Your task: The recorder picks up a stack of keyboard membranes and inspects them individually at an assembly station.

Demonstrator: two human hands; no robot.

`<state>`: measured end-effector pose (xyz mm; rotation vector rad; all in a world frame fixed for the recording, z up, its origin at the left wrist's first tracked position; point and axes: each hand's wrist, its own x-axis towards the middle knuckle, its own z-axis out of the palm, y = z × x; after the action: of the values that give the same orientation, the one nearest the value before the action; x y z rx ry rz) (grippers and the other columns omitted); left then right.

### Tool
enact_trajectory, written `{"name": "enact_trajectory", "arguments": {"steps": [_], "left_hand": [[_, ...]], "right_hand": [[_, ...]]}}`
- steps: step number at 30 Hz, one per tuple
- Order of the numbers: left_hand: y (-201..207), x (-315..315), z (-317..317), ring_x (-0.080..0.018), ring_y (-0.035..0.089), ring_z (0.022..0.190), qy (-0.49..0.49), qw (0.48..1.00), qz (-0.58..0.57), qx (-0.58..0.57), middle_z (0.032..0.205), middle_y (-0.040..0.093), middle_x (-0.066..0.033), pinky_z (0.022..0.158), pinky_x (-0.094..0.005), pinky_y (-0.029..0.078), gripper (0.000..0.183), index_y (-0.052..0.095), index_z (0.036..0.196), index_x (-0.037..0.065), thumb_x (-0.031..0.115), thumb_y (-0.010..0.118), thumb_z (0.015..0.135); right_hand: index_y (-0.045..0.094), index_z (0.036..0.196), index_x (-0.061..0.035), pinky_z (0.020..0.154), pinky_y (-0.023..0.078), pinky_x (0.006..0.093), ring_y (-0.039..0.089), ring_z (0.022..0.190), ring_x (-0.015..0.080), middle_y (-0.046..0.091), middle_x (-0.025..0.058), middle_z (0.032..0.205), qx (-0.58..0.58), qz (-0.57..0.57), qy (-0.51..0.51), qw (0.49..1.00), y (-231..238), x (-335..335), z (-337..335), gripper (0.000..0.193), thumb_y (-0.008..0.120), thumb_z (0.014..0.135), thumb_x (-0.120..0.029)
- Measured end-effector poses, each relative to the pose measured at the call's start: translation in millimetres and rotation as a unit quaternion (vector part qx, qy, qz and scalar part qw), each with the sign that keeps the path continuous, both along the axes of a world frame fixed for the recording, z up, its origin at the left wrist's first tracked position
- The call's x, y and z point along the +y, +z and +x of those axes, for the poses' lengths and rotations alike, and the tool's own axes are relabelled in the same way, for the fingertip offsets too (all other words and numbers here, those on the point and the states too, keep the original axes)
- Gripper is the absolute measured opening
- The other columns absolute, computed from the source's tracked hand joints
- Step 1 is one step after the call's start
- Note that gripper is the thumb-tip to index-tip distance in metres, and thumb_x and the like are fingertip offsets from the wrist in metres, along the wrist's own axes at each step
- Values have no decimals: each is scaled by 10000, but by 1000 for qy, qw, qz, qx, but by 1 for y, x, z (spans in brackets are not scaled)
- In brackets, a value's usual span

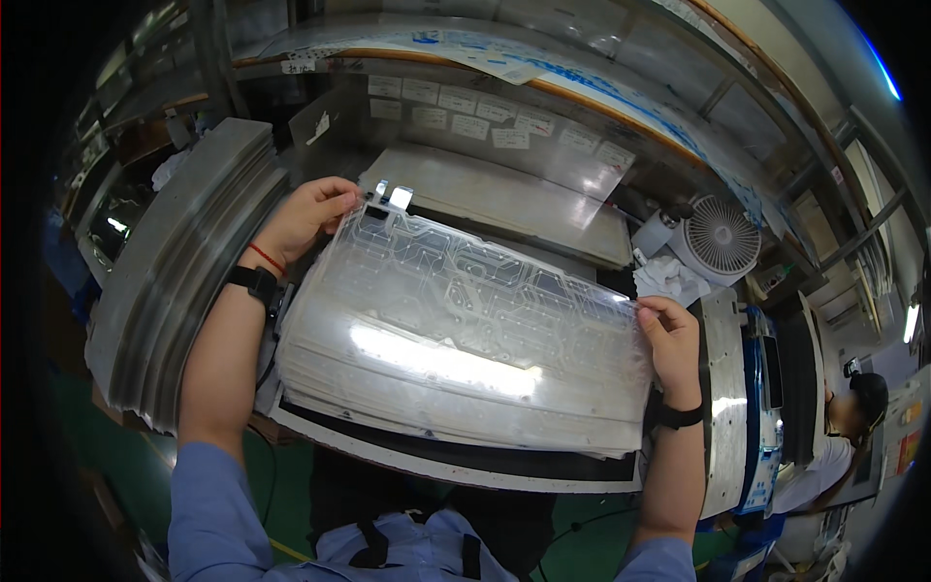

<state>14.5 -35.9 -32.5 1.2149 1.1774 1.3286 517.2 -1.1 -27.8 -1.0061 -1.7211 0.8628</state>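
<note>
A clear plastic film with printed circuit traces [475,276] spans the space between my two hands. My left hand [308,215] pinches its far left corner, beside two small shiny tabs [392,197] that stick out from the edge. At the right end, my right hand [671,341] grips the film's far right corner between thumb and fingers. Under it lies a stack of similar translucent sheets [407,403], with a bright glare band across the top. The stack rests on a black mat [456,464] with a pale border.
Piles of grey metal plates [184,262] stand on the left, with another pile [504,199] behind the sheets. A white round fan [720,238] and crumpled white paper [669,279] are at the back right. Further right are more plates [722,407] and a person [834,456].
</note>
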Motion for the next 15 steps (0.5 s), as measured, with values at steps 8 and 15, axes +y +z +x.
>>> {"name": "enact_trajectory", "arguments": {"steps": [8,15], "left_hand": [[4,0,2,-12,475,584,-58,995,-40,77,848,665,-17,509,-153,374,178,604,1043,25,163,553,942],[-1,4,-3,-3,464,575,7,1000,-24,-8,819,620,11,493,-138,355,161,596,1001,47,192,541,959]], "right_hand": [[645,1050,20,671,433,188,546,715,55,629,-2,821,29,-50,-55,997,1,1,1,180,629,889,-57],[614,1046,13,585,366,178,473,618,39,544,-41,714,131,-90,-55,986,2,5,2,197,585,934,-146]]}}
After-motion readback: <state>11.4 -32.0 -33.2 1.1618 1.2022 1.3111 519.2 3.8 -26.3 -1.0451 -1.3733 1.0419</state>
